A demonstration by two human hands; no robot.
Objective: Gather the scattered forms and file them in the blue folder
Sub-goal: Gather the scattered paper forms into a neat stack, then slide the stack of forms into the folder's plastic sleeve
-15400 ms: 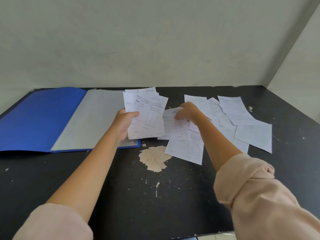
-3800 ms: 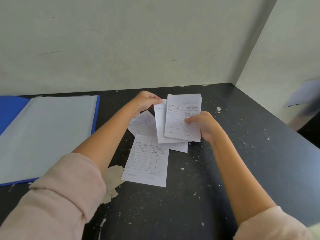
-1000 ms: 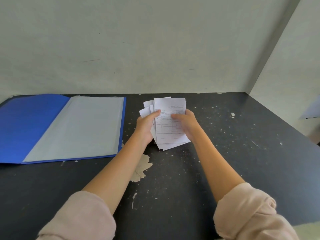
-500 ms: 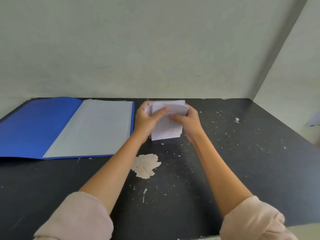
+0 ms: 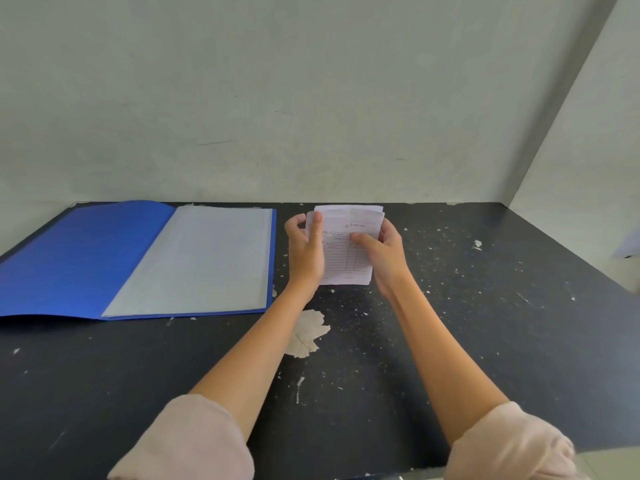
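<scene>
**Forms held as one stack, folder open at centre left**

Just right of the frame's centre, both hands hold the stack of forms (image 5: 348, 261) upright above the black bench (image 5: 485, 323). The top sheet's printed table faces the camera.

The left hand (image 5: 306, 254) has its grip on the stack's left edge, with the thumb laid flat up the front and the fingers curled behind. The right hand (image 5: 386, 256) has its grip on the right edge, with the thumb pressed on the front sheet and the fingers wrapped round the back. The sheets are roughly squared, though a few edges show at the top.

The blue folder (image 5: 86, 258) lies open and flat at centre left. Its blue cover is spread to the left and a pale clear pocket page (image 5: 197, 261) lies to the right. The folder's right edge is near the left hand but not touching it.

A peeled pale patch (image 5: 308, 332) marks the bench below the hands, between the forearms. Pink sleeves (image 5: 512, 445) are pushed up at the bottom of the frame.
</scene>
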